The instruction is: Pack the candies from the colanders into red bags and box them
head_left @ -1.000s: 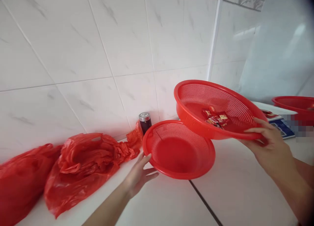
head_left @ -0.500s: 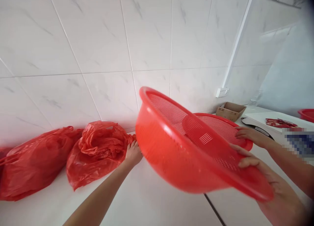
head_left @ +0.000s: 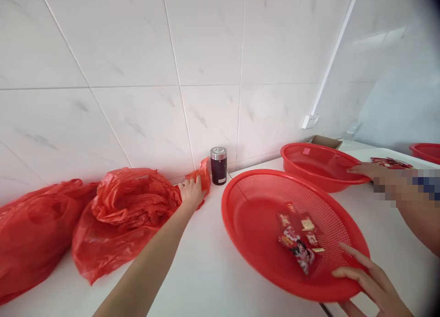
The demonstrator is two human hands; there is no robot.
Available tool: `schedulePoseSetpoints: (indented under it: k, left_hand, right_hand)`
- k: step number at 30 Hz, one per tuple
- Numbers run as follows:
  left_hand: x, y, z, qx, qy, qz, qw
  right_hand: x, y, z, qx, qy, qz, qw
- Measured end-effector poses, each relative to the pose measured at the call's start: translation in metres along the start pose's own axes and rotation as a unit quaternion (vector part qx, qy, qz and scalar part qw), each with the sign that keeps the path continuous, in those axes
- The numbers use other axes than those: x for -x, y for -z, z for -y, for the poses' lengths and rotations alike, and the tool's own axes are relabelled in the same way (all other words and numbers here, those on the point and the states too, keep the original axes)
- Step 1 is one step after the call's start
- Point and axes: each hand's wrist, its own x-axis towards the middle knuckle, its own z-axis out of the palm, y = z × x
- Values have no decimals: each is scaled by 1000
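Clasping one of three red baskets (head_left: 254, 220) is the right grip (head_left: 381, 290), the left grip (head_left: 191, 192) holding one of two bags (head_left: 134, 202).

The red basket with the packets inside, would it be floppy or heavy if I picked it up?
The basket is probably stiff: its curved shape shows no sagging. It's likely light, with sides full of little holes. The packets might slide if it tips, lying loose inside.
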Motion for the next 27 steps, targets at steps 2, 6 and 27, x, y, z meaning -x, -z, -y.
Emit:
schedulePoseSetpoints:
  k: [2, 6, 27]
  left_hand:
    - [-10, -7, 3, -28, 9, 26, 999]
    - [-13, -10, 10, -51, 10, 61, 997]
    - [49, 133, -6, 540, 32, -78, 838]
  right_hand:
    - [1, -9, 10, 25, -36, -5, 999]
    - [0, -16, 40, -22, -88, 26, 996]
    - [32, -2, 115, -219, -37, 40, 974]
